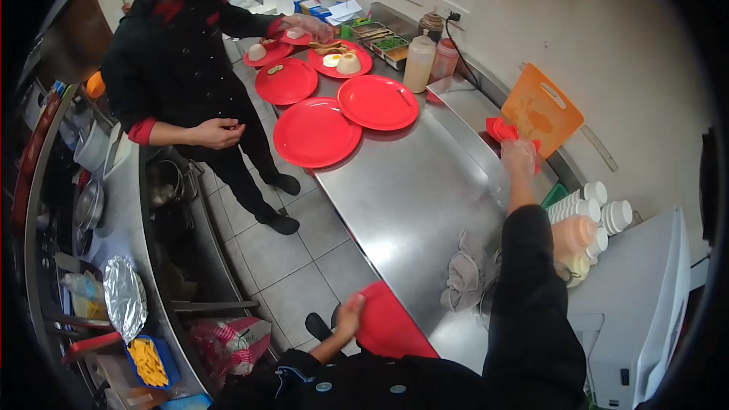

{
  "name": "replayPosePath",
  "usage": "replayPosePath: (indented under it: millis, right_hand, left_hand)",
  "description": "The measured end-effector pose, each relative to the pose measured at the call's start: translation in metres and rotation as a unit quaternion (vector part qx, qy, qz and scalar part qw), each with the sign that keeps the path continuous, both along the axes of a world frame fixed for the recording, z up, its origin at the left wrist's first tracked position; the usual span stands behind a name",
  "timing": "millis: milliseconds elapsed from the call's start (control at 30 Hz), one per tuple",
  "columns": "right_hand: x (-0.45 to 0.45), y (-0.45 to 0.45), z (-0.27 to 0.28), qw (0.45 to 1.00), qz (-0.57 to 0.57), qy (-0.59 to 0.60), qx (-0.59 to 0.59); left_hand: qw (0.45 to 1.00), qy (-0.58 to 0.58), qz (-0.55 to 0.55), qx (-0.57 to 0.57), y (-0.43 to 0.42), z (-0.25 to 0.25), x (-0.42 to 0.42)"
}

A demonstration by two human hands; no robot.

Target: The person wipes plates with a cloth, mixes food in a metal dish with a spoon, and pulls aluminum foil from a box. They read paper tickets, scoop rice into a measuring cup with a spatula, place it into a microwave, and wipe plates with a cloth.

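My left hand (351,317) grips the rim of a red plate (391,326) held low at the counter's front edge, close to my body. My right hand (519,156), in what looks like a clear plastic glove, reaches to the far right of the counter. Its fingers are around a small red item (501,130), possibly a little dish, in front of an orange cutting board (541,112). Two bare red plates, one nearer (317,133) and one overlapping it (378,102), lie on the steel counter (387,182). Behind them, another red plate (334,70) holds a fried egg and moulded rice.
A co-worker (178,76) stands across the counter's left end, one gloved hand over a small red dish. Squeeze bottles (419,64) and a tray of greens (391,47) line the wall. A crumpled cloth (462,273) and stacked white cups (581,209) sit near my right arm.
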State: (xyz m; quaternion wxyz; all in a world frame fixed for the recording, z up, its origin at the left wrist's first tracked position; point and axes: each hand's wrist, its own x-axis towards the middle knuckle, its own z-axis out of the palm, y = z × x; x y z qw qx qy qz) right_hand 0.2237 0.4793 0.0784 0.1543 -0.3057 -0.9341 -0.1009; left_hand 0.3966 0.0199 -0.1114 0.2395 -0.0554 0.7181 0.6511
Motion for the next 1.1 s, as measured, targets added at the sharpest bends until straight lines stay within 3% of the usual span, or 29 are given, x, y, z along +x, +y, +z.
replayPosePath:
  millis: [33, 67, 100, 133, 167, 200, 267, 333, 367, 400, 467, 500, 533, 600, 667, 700, 767, 833, 900, 967, 1033, 1067, 1100]
  right_hand:
    - [0.015, -0.034, 0.020, 0.999, 0.028, 0.018, -0.022]
    - [0.024, -0.045, 0.013, 0.996, 0.081, 0.040, 0.009]
    - [0.032, -0.057, 0.006, 0.988, 0.132, 0.060, 0.043]
    - [0.039, -0.095, 0.021, 0.911, 0.137, 0.248, -0.300]
    - [0.048, -0.133, 0.031, 0.816, 0.133, 0.309, -0.470]
    - [0.058, -0.171, 0.041, 0.689, 0.105, 0.379, -0.608]
    - [0.081, -0.240, 0.050, 0.577, 0.258, 0.420, -0.651]
    - [0.088, -0.287, 0.029, 0.721, 0.368, 0.367, -0.459]
    - [0.106, -0.317, 0.044, 0.807, 0.402, 0.191, -0.388]
    - [0.123, -0.347, 0.059, 0.844, 0.453, 0.024, -0.285]
    - [0.134, -0.414, 0.040, 0.789, 0.502, -0.112, -0.336]
    - [0.139, -0.450, 0.035, 0.812, 0.508, -0.147, -0.247]
    - [0.136, -0.463, 0.032, 0.841, 0.481, -0.117, -0.218]
    - [0.122, -0.462, 0.013, 0.868, 0.455, -0.081, -0.180]
    - [0.098, -0.430, -0.014, 0.931, 0.275, 0.113, -0.213]
    - [0.096, -0.416, 0.000, 0.930, 0.234, 0.132, -0.251]
    - [0.098, -0.431, -0.021, 0.838, 0.234, 0.280, -0.407]
    - [0.129, -0.462, 0.016, 0.884, 0.396, 0.072, -0.240]
    - [0.131, -0.468, 0.031, 0.887, 0.386, 0.067, -0.244]
    - [0.114, -0.439, 0.014, 0.777, 0.382, 0.279, -0.414]
    - [0.086, -0.384, -0.008, 0.839, 0.294, 0.333, -0.315]
    - [0.085, -0.361, -0.009, 0.667, 0.259, 0.372, -0.592]
    - [0.085, -0.352, 0.000, 0.422, 0.194, 0.370, -0.805]
  left_hand:
    - [0.997, 0.069, 0.030, -0.003, -0.024, -0.019, -0.009]
    - [0.998, 0.049, 0.040, -0.012, -0.048, 0.006, -0.018]
    - [0.986, 0.128, 0.106, -0.007, -0.071, -0.011, -0.028]
    - [0.977, 0.147, 0.123, -0.091, -0.090, 0.028, -0.036]
    - [0.972, 0.157, 0.161, -0.074, -0.116, 0.030, -0.042]
    - [0.968, 0.153, 0.182, -0.083, -0.138, 0.044, -0.047]
    - [0.960, 0.152, 0.215, -0.098, -0.167, 0.079, -0.050]
    - [0.944, 0.174, 0.277, 0.038, -0.180, 0.109, -0.053]
    - [0.941, 0.179, 0.285, 0.038, -0.178, 0.122, -0.055]
    - [0.935, 0.160, 0.299, 0.106, -0.170, 0.135, -0.056]
    - [0.925, 0.137, 0.299, 0.188, -0.153, 0.152, -0.058]
    - [0.927, 0.133, 0.287, 0.201, -0.143, 0.160, -0.058]
    - [0.906, 0.113, 0.285, 0.294, -0.128, 0.175, -0.055]
    - [0.915, 0.157, 0.247, 0.277, -0.126, 0.195, -0.056]
    - [0.924, 0.190, 0.212, 0.256, -0.131, 0.212, -0.053]
    - [0.921, 0.198, 0.211, 0.262, -0.130, 0.219, -0.052]
    - [0.923, 0.241, 0.183, 0.238, -0.124, 0.230, -0.049]
    - [0.930, 0.263, 0.168, 0.196, -0.117, 0.215, -0.060]
    - [0.936, 0.243, 0.144, 0.209, -0.116, 0.229, -0.058]
    - [0.931, 0.255, 0.140, 0.220, -0.114, 0.243, -0.055]
    - [0.929, 0.260, 0.134, 0.225, -0.116, 0.256, -0.050]
    - [0.919, 0.322, 0.121, 0.190, -0.119, 0.264, -0.049]
    - [0.905, 0.382, 0.108, 0.153, -0.119, 0.268, -0.050]
